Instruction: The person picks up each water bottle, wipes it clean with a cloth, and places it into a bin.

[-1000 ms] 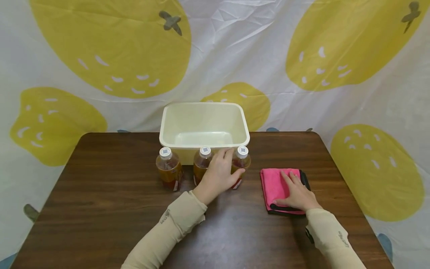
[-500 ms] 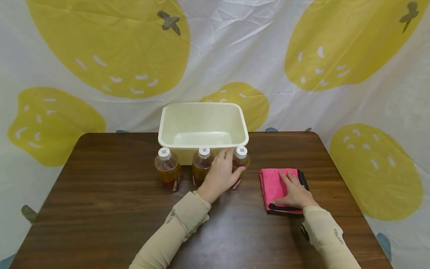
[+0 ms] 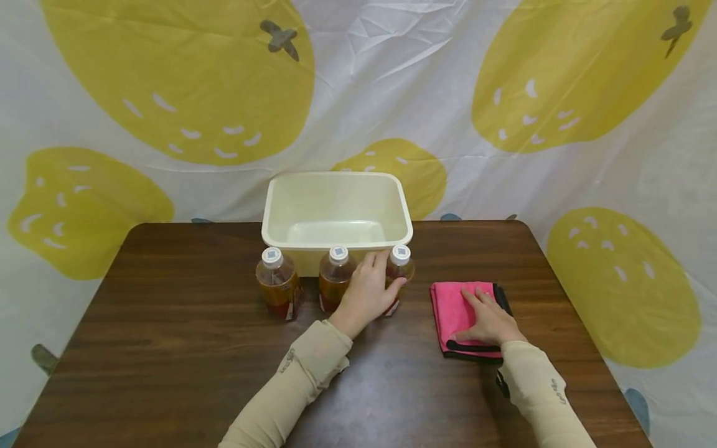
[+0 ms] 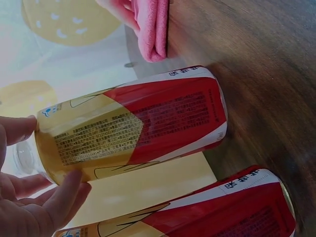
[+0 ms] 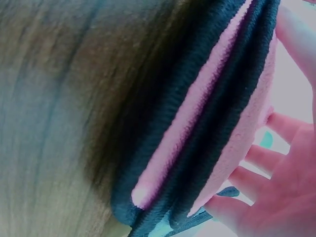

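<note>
Three drink bottles with white caps stand upright in a row: the left bottle, the middle bottle and the right bottle. My left hand grips the right bottle near its shoulder. In the left wrist view, thumb and fingers lie on opposite sides of the upper part of this bottle, above its red and gold label. A folded pink cloth with black edging lies to the right. My right hand rests on it with fingers spread, their tips touching the top layer in the right wrist view.
A cream plastic tub stands right behind the bottles at the table's back edge, with nothing inside. The dark wooden table ends against a fruit-patterned curtain.
The whole head view has shifted very slightly left. Both hands keep their places on the right bottle and the cloth.
</note>
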{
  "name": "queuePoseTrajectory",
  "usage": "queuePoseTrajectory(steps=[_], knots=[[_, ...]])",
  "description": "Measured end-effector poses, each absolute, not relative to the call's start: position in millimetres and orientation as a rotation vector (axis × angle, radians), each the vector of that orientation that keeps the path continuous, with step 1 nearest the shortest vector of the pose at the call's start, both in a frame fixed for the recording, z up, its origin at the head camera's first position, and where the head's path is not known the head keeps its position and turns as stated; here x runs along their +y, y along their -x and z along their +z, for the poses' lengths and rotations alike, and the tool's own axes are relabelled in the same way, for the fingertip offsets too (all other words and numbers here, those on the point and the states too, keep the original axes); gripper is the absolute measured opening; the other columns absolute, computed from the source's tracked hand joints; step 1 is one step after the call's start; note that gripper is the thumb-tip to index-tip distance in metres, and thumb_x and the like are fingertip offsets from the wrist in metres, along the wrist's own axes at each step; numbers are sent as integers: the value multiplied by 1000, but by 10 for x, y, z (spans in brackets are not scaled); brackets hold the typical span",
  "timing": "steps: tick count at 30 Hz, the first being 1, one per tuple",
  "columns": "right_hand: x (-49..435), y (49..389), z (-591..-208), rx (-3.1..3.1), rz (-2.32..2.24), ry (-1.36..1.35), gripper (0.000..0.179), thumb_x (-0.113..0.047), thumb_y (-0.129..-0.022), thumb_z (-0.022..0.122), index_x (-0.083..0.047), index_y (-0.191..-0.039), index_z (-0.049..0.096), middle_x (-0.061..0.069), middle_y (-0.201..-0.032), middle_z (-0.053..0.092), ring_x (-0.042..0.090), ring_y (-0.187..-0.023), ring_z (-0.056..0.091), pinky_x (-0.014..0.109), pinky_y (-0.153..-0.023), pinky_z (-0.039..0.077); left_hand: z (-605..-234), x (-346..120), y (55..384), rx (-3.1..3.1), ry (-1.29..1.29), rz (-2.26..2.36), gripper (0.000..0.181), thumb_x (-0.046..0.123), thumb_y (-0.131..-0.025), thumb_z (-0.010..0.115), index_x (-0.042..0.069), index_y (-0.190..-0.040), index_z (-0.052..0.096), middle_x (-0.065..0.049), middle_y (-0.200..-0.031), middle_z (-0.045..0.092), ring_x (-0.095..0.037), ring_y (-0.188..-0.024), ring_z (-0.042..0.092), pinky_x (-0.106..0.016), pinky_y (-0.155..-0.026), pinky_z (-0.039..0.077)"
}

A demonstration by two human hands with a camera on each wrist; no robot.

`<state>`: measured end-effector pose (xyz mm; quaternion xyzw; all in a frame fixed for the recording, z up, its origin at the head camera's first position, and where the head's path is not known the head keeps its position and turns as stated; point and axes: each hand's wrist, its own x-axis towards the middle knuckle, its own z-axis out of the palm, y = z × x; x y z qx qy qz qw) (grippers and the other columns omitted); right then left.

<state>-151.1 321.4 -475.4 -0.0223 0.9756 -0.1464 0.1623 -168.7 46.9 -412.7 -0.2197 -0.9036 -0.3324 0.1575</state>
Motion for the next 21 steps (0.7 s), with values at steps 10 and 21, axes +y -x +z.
queuePoseTrajectory(steps=[10, 21], knots=[[3201, 1511, -4738, 2812, -355, 96, 103, -46, -57, 79, -3, -139, 32, 32, -139, 26, 48, -127, 23, 66, -91, 30, -4140, 491, 1686, -2610, 610, -916, 52, 28, -80, 66, -2, -119, 51, -16, -101, 56, -30, -90, 58, -40, -81, 46], [3168, 1469, -4720, 2855, -282, 141, 90, -43, -64, 77, -4, -136, 38, 31, -133, 36, 49, -115, 40, 63, -82, 39, -4126, 492, 1678, -2611, 618, -887, 50, 30, -80, 66, -2, -117, 52, -16, -98, 56, -29, -86, 58, -39, -78, 47]])
